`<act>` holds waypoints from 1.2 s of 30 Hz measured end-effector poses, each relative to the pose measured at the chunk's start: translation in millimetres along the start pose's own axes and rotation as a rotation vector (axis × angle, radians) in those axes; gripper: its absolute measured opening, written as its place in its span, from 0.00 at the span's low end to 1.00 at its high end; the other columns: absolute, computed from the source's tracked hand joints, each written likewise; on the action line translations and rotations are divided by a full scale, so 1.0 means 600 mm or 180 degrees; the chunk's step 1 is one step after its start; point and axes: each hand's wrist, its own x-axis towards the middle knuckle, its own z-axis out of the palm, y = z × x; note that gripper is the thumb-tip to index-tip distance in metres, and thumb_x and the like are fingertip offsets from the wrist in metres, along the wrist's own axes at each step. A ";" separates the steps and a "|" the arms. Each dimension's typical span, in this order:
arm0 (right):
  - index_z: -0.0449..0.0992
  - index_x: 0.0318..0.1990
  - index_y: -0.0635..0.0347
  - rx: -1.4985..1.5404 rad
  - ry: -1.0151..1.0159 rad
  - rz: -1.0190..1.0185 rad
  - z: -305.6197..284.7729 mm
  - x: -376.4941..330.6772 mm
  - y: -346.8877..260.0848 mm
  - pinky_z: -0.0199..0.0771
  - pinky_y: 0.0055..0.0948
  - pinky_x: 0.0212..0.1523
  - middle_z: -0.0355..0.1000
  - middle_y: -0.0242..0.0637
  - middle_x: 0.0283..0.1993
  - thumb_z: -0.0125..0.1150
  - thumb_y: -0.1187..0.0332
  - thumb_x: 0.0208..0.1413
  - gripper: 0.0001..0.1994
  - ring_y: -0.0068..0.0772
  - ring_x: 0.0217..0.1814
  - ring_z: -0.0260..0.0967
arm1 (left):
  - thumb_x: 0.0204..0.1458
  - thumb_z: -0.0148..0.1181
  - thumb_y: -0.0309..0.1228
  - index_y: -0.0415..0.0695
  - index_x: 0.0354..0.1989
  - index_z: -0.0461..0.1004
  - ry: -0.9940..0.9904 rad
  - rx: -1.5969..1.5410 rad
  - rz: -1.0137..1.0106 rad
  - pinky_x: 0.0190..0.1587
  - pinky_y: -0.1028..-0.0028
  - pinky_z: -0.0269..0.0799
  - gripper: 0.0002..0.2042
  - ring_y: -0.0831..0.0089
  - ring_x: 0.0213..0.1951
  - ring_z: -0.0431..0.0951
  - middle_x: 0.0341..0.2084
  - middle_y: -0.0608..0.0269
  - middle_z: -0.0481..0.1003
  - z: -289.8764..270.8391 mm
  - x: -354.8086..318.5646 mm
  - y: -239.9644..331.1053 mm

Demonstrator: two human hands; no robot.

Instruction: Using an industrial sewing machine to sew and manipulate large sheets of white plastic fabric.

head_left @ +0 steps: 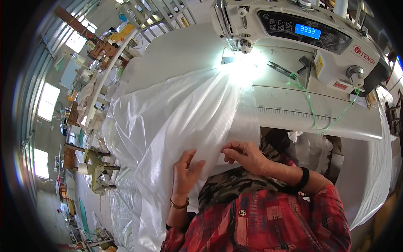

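A translucent white woven plastic sheet [197,113] runs in long folds from the sewing machine [289,29] down toward my lap. Its far end narrows into the bright glare under the machine's needle area, which hides the needle and presser foot. My left hand [187,172] lies against the sheet, thumb and fingers apart. To its right, my right hand [245,155] has its fingers curled and pinched at the sheet's near right edge. The exact bit between those fingertips is too small to see clearly.
Tweezers [278,68] and a small black tool [304,65] lie beneath the machine arm. Green thread [310,103] hangs over the table's front edge, by a printed ruler scale [294,112]. Clear plastic [308,147] fills an opening below. A stool [94,170] stands left.
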 end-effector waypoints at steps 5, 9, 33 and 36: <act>0.73 0.55 0.62 -0.0076 -0.0370 -0.0074 0.026 0.012 0.016 0.75 0.30 0.41 0.77 0.40 0.35 0.55 0.66 0.64 0.15 0.31 0.36 0.76 | 0.53 0.68 0.32 0.33 0.48 0.72 0.0144 0.1384 0.1026 0.39 0.74 0.73 0.19 0.73 0.38 0.79 0.36 0.59 0.80 0.023 0.032 0.009; 0.73 0.56 0.58 -0.1034 -0.0447 -0.0985 0.025 0.028 0.021 0.74 0.35 0.43 0.77 0.44 0.38 0.55 0.66 0.62 0.16 0.43 0.40 0.77 | 0.54 0.67 0.34 0.33 0.51 0.73 -0.0720 -0.0350 -0.0148 0.42 0.76 0.73 0.21 0.75 0.37 0.77 0.36 0.60 0.79 0.007 0.078 0.010; 0.78 0.45 0.59 0.1248 0.0789 0.0243 0.036 0.126 0.072 0.70 0.27 0.40 0.75 0.29 0.39 0.63 0.59 0.57 0.14 0.22 0.39 0.69 | 0.49 0.69 0.27 0.41 0.29 0.75 -0.0378 -0.0723 0.0110 0.27 0.85 0.59 0.07 0.90 0.25 0.63 0.22 0.79 0.69 -0.062 0.095 0.068; 0.79 0.43 0.56 0.1230 0.0756 0.0414 0.029 0.106 0.079 0.70 0.27 0.44 0.76 0.28 0.40 0.63 0.60 0.58 0.12 0.22 0.41 0.69 | 0.52 0.62 0.23 0.39 0.29 0.74 -0.0218 0.0365 0.0500 0.25 0.83 0.59 0.03 0.88 0.22 0.63 0.19 0.76 0.69 -0.082 0.116 0.090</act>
